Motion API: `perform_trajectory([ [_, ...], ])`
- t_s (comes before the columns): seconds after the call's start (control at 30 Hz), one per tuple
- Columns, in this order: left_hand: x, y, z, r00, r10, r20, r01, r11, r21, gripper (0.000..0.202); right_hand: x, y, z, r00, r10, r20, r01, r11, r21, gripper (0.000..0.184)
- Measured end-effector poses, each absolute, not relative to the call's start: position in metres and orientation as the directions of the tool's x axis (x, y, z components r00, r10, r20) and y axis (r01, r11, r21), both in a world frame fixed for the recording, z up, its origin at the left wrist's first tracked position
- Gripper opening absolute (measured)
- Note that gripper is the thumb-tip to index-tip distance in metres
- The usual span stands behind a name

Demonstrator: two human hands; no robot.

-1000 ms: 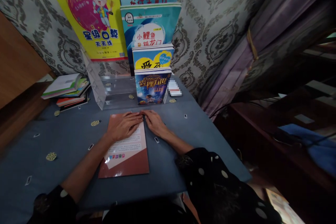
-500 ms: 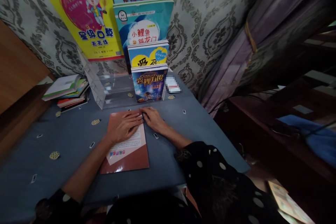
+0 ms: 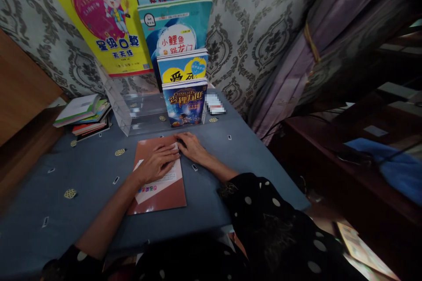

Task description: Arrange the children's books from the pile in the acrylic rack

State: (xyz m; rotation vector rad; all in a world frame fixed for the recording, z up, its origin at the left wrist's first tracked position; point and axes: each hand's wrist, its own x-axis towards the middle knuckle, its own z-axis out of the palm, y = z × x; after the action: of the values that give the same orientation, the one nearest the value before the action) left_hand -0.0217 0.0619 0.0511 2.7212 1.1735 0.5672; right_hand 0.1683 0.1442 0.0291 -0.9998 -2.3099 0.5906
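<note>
A thin booklet [image 3: 166, 197] with a reddish-brown and white cover lies closed on the cloth-covered table [image 3: 211, 206]. Its printed text appears upside down to me. My left hand [image 3: 158, 163] rests flat across the upper half of the cover, fingers stretched toward the right edge. At the booklet's far right corner is my right hand [image 3: 193, 149], its fingers bent and closed about the corner. Its thumb is partly hidden. The fingertips of both hands almost meet there.
Beyond the booklet stands a clear acrylic rack [image 3: 120, 109] holding a dark blue book [image 3: 184, 105], a yellow workbook [image 3: 128, 59] and several others. Stacked books [image 3: 89, 116] lie at the left. A gathered curtain [image 3: 290, 74] hangs on the right, past the table's edge.
The view has shifted slightly. Both hands remain at nearly the same spots on the booklet, with only small finger movement.
</note>
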Motion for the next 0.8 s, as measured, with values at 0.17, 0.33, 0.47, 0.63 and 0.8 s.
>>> perform_trajectory([
  [0.17,-0.017,0.049,0.057,0.649,0.707,0.281,0.665,-0.707,0.242,0.035,0.168,0.144,0.03,-0.574,0.758,0.31,0.525,0.631,-0.571,0.035],
  [0.33,-0.014,0.034,0.058,0.654,0.717,0.244,0.677,-0.697,0.236,0.034,0.169,0.143,0.032,-0.58,0.755,0.304,0.527,0.633,-0.567,0.035],
  [0.47,-0.01,0.019,0.06,0.651,0.729,0.211,0.685,-0.684,0.251,0.032,0.169,0.142,0.033,-0.581,0.758,0.297,0.529,0.629,-0.57,0.036],
  [0.63,-0.007,-0.003,0.061,0.688,0.702,0.182,0.65,-0.708,0.277,0.034,0.169,0.141,0.033,-0.575,0.764,0.293,0.531,0.621,-0.577,0.036],
  [0.8,-0.008,-0.022,0.059,0.731,0.669,0.137,0.627,-0.737,0.253,0.051,0.169,0.14,0.035,-0.576,0.764,0.292,0.528,0.62,-0.581,0.036],
])
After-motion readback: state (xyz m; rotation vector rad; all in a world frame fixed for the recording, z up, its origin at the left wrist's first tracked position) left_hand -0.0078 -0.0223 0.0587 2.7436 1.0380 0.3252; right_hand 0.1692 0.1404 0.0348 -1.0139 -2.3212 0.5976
